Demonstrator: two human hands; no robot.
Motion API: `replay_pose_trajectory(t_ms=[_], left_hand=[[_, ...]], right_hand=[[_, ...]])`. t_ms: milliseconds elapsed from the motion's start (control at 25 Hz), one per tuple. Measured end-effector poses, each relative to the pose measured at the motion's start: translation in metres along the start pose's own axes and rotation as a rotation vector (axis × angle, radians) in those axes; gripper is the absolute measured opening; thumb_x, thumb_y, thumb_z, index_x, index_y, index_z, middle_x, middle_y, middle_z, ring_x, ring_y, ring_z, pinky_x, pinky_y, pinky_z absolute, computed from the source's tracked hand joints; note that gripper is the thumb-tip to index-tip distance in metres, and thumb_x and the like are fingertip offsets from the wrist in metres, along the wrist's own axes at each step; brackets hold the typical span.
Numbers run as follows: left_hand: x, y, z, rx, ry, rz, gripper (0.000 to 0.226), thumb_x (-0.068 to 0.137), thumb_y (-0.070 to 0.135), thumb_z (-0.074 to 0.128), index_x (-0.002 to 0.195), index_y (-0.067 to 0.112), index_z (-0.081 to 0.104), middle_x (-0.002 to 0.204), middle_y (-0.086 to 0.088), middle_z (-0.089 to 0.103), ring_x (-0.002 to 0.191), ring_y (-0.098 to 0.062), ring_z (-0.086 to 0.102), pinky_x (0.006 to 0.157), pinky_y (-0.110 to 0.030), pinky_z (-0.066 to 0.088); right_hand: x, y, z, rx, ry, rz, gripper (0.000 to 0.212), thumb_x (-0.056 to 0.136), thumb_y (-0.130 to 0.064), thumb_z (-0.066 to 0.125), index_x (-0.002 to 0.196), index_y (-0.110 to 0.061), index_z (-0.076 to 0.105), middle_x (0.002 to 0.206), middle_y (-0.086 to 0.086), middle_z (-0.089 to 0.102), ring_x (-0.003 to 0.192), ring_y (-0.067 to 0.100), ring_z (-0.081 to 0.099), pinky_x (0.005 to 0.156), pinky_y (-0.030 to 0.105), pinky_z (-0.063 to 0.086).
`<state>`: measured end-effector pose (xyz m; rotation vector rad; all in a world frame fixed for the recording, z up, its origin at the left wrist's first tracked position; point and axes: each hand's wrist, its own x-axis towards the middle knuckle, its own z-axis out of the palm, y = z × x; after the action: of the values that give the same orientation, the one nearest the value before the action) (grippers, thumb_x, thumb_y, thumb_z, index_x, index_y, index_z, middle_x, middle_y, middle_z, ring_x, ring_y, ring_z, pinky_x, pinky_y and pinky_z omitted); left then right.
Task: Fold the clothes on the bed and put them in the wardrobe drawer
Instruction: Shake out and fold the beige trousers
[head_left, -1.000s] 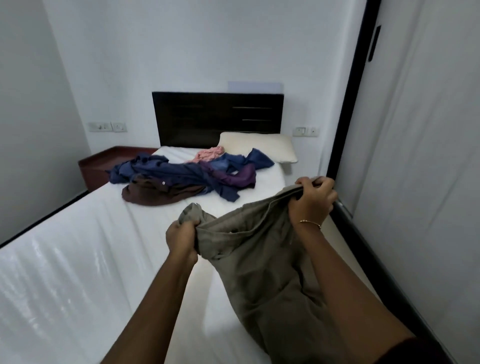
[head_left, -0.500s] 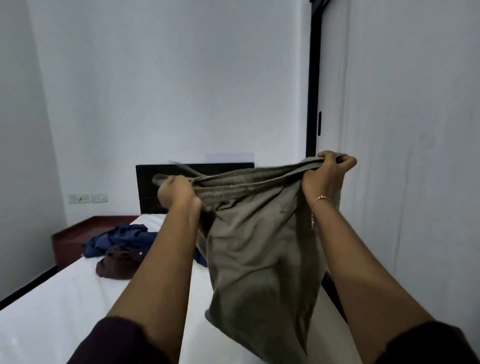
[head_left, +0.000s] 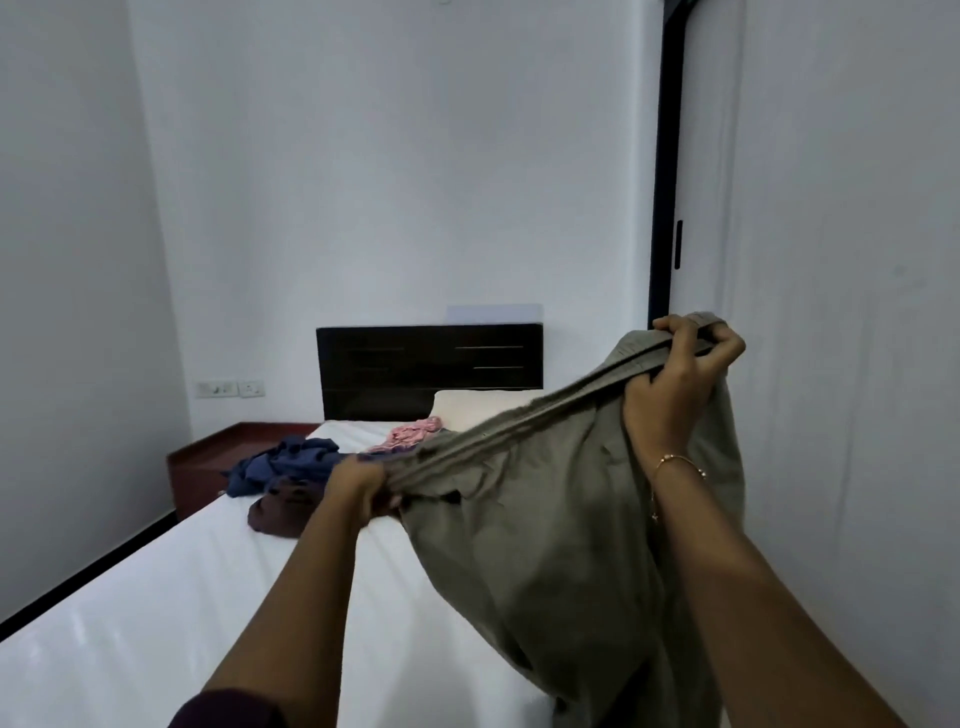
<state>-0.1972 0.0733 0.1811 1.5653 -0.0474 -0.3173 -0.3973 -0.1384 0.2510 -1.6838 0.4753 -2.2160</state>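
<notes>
Head view. The person's left hand (head_left: 358, 486) grips one end of the waistband of an olive-grey garment (head_left: 545, 545), fingers curled tight round the bunched fabric. The right hand (head_left: 675, 384) clutches the other end, raised higher, so the band runs taut and slanted between them. The garment hangs free in the air over the bed (head_left: 156, 597), its lower part dropping out of view. Unfolded clothes (head_left: 291, 467) lie in a heap near the pillow (head_left: 478, 408).

Assessment: the step in hand is spreading the first piece for folding. The next move likely calls for levelling the band and laying the cloth flat. The wardrobe drawer is not identifiable.
</notes>
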Motion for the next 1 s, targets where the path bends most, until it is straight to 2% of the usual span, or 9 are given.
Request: replay_pose_trajectory(t_ms=[80,160,320,440,520,680,760,880,1000], left_hand=[[-0.005,-0.030,-0.015,0.268,-0.078,-0.073,0.012,0.089,-0.006,0.048,0.093,-0.001,0.058,0.089,-0.017,0.056,0.064,-0.024,0.054,0.036,-0.022,0.048],[-0.015,-0.053,-0.021,0.538,-0.165,-0.105,0.017,0.088,-0.008,0.046,0.084,0.002,0.059,0.077,-0.010,0.055,0.061,-0.017,0.052,0.037,-0.017,0.046],[-0.020,-0.074,-0.022,0.871,-0.323,-0.141,0.020,0.085,-0.003,0.044,0.089,0.007,0.061,0.062,-0.004,0.044,0.047,-0.010,0.037,0.040,-0.016,0.031],[-0.032,-0.077,-0.020,0.651,-0.409,-0.060,0.022,0.085,-0.005,0.050,0.086,0.008,0.067,0.058,-0.003,0.051,0.039,-0.007,0.042,0.041,-0.014,0.036],[-0.037,-0.067,-0.015,0.404,-0.370,0.043,0.019,0.090,-0.002,0.053,0.081,0.006,0.067,0.061,-0.005,0.056,0.043,-0.008,0.050,0.041,-0.014,0.042],[-0.023,-0.034,0.002,-0.144,0.026,0.160,0.023,0.092,-0.010,0.038,0.085,0.001,0.057,0.080,-0.015,0.056,0.051,-0.023,0.059,0.038,-0.022,0.050],[-0.023,-0.016,0.014,-0.352,0.091,0.165,0.027,0.092,-0.007,0.033,0.092,0.006,0.056,0.090,-0.012,0.059,0.056,-0.022,0.065,0.043,-0.030,0.054],[-0.030,0.010,0.029,-0.430,0.148,0.247,0.028,0.090,-0.012,0.032,0.103,-0.002,0.054,0.102,-0.016,0.056,0.084,-0.030,0.061,0.061,-0.036,0.059],[-0.034,0.021,0.037,-0.265,0.217,0.324,0.032,0.087,-0.013,0.030,0.095,0.002,0.057,0.092,-0.012,0.056,0.075,-0.023,0.057,0.064,-0.034,0.057]], right_hand=[[-0.009,0.004,0.001,-0.018,-0.075,-0.003,0.043,0.069,0.018,0.045,0.104,-0.003,0.058,0.120,0.021,0.039,0.101,0.025,0.049,0.090,0.025,0.047],[-0.019,0.011,0.003,-0.051,-0.189,-0.019,0.044,0.072,0.017,0.050,0.109,-0.006,0.056,0.123,0.018,0.037,0.101,0.031,0.053,0.084,0.039,0.052],[-0.025,0.031,0.006,-0.094,-0.299,0.015,0.049,0.077,0.016,0.048,0.120,-0.007,0.051,0.126,0.015,0.037,0.101,0.031,0.052,0.089,0.044,0.049],[-0.014,0.048,-0.002,-0.107,-0.296,0.079,0.050,0.081,0.013,0.043,0.128,-0.004,0.043,0.125,0.016,0.041,0.104,0.030,0.051,0.092,0.042,0.047],[-0.005,0.057,-0.011,-0.091,-0.322,0.184,0.041,0.085,0.006,0.041,0.124,-0.004,0.038,0.117,0.015,0.049,0.100,0.028,0.053,0.089,0.043,0.047],[0.007,0.077,-0.033,-0.261,-0.392,0.317,0.021,0.086,0.003,0.034,0.102,-0.007,0.043,0.092,0.017,0.054,0.084,0.032,0.054,0.062,0.031,0.040],[0.010,0.088,-0.047,-0.442,-0.501,0.294,0.022,0.081,0.007,0.038,0.095,-0.004,0.051,0.081,0.015,0.048,0.089,0.032,0.049,0.067,0.033,0.041],[0.013,0.103,-0.069,-0.464,-0.666,0.393,0.021,0.077,-0.003,0.042,0.083,-0.009,0.061,0.077,0.010,0.049,0.102,0.031,0.037,0.083,0.034,0.038],[0.019,0.118,-0.090,-0.395,-0.679,0.376,0.013,0.073,-0.015,0.043,0.063,-0.014,0.049,0.083,0.006,0.052,0.100,0.032,0.039,0.081,0.035,0.035]])
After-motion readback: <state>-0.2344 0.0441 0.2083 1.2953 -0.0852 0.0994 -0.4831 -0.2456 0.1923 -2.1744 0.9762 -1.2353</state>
